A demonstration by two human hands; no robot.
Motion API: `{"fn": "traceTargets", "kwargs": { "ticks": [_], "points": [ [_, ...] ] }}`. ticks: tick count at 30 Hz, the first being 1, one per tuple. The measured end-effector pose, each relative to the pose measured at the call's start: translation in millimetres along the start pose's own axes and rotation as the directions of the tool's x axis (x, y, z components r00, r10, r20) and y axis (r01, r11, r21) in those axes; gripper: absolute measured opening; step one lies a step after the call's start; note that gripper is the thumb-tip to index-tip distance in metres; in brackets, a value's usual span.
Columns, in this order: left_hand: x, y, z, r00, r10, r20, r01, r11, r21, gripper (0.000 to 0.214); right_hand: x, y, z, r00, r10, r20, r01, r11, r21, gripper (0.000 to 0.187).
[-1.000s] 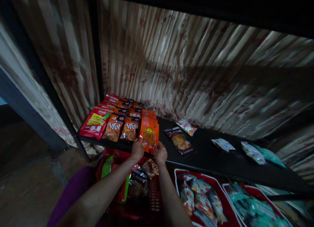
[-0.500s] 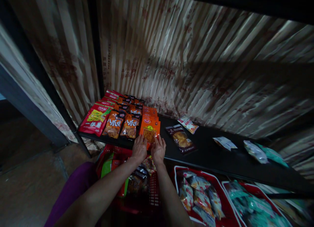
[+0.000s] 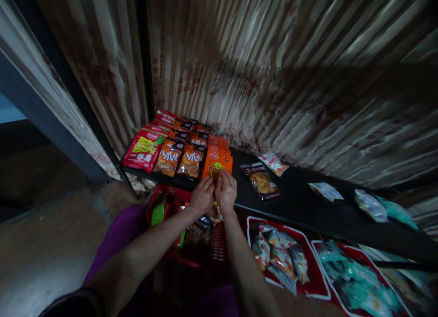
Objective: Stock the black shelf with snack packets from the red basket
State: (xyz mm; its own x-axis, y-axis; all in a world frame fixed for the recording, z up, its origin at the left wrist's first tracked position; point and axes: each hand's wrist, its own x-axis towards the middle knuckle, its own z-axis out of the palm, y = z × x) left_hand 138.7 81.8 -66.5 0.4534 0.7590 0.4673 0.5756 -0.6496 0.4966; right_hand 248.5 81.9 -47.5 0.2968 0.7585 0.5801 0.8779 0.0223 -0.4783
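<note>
A row of flat orange snack packets (image 3: 219,163) lies overlapped on the black shelf. My left hand (image 3: 202,194) and my right hand (image 3: 226,190) are close together at the lower end of the front packet, fingers bent and closed on its edge. My hands cover the packet's bottom part, and the fingertips are partly hidden. Left of it are black-and-orange snack bags (image 3: 190,161) in overlapping rows, and further left red snack bags (image 3: 143,148). Below my hands stands a red basket (image 3: 219,244) with mixed snack bags in it.
On the shelf (image 3: 294,203) to the right lie a brown snack bag (image 3: 260,182), a white-and-red bag (image 3: 273,163) and several pale or teal bags. Below are a red basket (image 3: 316,289) of white-and-red bags and another of teal bags (image 3: 359,280). A dark post (image 3: 143,57) rises behind.
My hands have gone from lying spread on the front orange packet to being drawn together, fingers bent, at its lower edge. The view has shifted, so the shelf sits higher and further right.
</note>
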Motion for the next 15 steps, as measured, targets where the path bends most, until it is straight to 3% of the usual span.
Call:
{"fn": "traceTargets", "kwargs": {
  "ticks": [3, 5, 8, 9, 10, 11, 12, 13, 14, 15],
  "points": [
    [-33.6, -4.2, -10.1, 0.999, 0.046, -0.023, -0.048, 0.993, -0.111, 0.035, -39.3, -14.5, -3.0, 1.000, -0.007, 0.018, 0.005, 0.993, 0.122, 0.034],
    [-63.6, -10.2, -12.7, 1.000, -0.001, -0.011, -0.001, 0.987, -0.162, 0.032, -74.3, -24.4, -0.7, 0.998, 0.010, 0.068, -0.022, 0.982, 0.187, 0.034],
    [-109.5, -23.9, -12.0, 0.983, -0.170, 0.066, 0.181, 0.952, -0.247, 0.032, -129.1, -30.6, 12.3, 0.981, 0.036, 0.193, -0.085, 0.964, 0.253, 0.034],
    [-122.8, -29.9, -10.8, 0.954, -0.270, 0.131, 0.297, 0.910, -0.288, 0.032, -146.3, -28.8, 19.0, 0.967, 0.049, 0.249, -0.117, 0.956, 0.268, 0.034],
    [-134.7, -36.9, -9.3, 0.891, -0.396, 0.221, 0.450, 0.833, -0.321, 0.031, -162.5, -24.8, 26.6, 0.949, 0.082, 0.305, -0.169, 0.947, 0.274, 0.034],
    [-145.0, -44.7, -7.4, 0.794, -0.519, 0.315, 0.605, 0.725, -0.330, 0.029, -177.6, -18.9, 34.5, 0.921, 0.138, 0.364, -0.243, 0.935, 0.259, 0.034],
    [-153.7, -53.3, -5.4, 0.656, -0.633, 0.412, 0.753, 0.580, -0.310, 0.024, -191.5, -11.6, 42.3, 0.878, 0.211, 0.430, -0.331, 0.916, 0.226, 0.032],
    [-160.9, -62.5, -3.1, 0.534, -0.704, 0.468, 0.845, 0.462, -0.269, 0.018, -204.2, -3.4, 49.3, 0.806, 0.276, 0.524, -0.420, 0.890, 0.178, 0.030],
    [-166.8, -72.0, -0.6, 0.438, -0.749, 0.498, 0.899, 0.373, -0.229, 0.012, -215.6, 5.3, 55.4, 0.716, 0.330, 0.616, -0.499, 0.858, 0.121, 0.026],
    [-171.4, -81.4, 2.3, 0.358, -0.779, 0.515, 0.934, 0.298, -0.197, 0.007, -225.7, 13.9, 60.5, 0.678, 0.349, 0.647, -0.524, 0.847, 0.092, 0.019]
  ]
}}
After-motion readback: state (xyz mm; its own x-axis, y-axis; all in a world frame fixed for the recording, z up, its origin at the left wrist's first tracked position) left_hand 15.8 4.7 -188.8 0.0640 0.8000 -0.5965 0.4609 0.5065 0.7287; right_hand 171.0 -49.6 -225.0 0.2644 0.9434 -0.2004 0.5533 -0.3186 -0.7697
